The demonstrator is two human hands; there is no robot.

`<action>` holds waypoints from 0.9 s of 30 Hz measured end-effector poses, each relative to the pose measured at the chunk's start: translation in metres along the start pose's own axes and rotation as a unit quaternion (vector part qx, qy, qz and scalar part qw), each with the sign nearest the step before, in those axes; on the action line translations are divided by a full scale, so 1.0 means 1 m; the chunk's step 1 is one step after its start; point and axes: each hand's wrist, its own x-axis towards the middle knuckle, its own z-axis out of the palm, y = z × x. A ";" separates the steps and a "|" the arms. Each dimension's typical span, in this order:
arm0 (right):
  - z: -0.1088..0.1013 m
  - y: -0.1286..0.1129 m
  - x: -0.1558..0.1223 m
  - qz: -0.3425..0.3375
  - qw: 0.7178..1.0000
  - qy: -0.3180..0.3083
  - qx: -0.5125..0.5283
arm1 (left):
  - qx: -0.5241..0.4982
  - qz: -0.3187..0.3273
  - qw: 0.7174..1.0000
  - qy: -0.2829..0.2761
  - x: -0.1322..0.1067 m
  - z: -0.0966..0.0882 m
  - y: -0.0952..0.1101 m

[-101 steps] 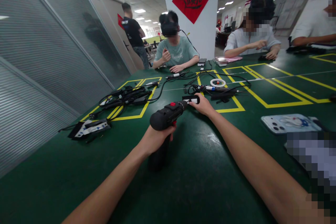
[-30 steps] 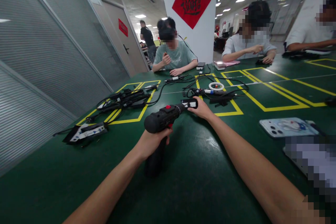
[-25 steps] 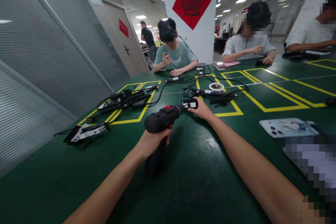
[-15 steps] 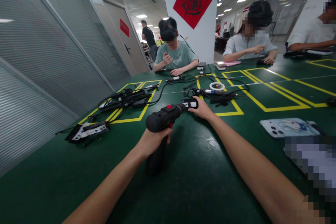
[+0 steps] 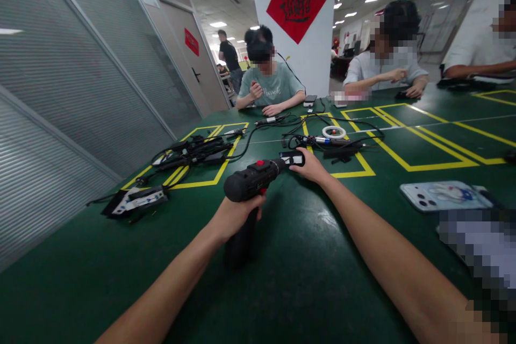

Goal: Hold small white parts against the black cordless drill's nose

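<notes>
A black power drill (image 5: 252, 183) is gripped around its handle by the left hand (image 5: 236, 214), its base resting on the green table (image 5: 306, 279). A small black-and-white part (image 5: 293, 159) at the drill's tip is pinched by the right hand (image 5: 311, 167), near tangled cables (image 5: 193, 151).

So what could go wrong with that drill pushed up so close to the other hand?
1. The right hand holds the small black part right at the tip of the drill; if the tip slips, it might jab that hand.
2. Only the left hand grips the drill, so a spin could twist the part loose.
3. Loose cables lie just beyond the part and might get caught.
</notes>
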 end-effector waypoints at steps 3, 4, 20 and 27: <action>0.000 0.000 0.000 -0.001 1.000 0.003 -0.002 | -0.014 -0.002 1.000 -0.003 0.000 -0.001 0.000; 0.001 0.000 0.000 -0.002 1.000 0.004 -0.002 | -0.018 -0.002 1.000 -0.004 0.001 -0.002 0.000; -0.001 -0.003 0.003 0.002 1.000 0.001 0.004 | -0.061 -0.024 0.998 -0.004 -0.001 -0.001 0.003; 0.000 -0.005 0.004 0.004 1.000 0.007 -0.003 | -0.108 -0.046 0.993 -0.003 -0.002 0.001 0.004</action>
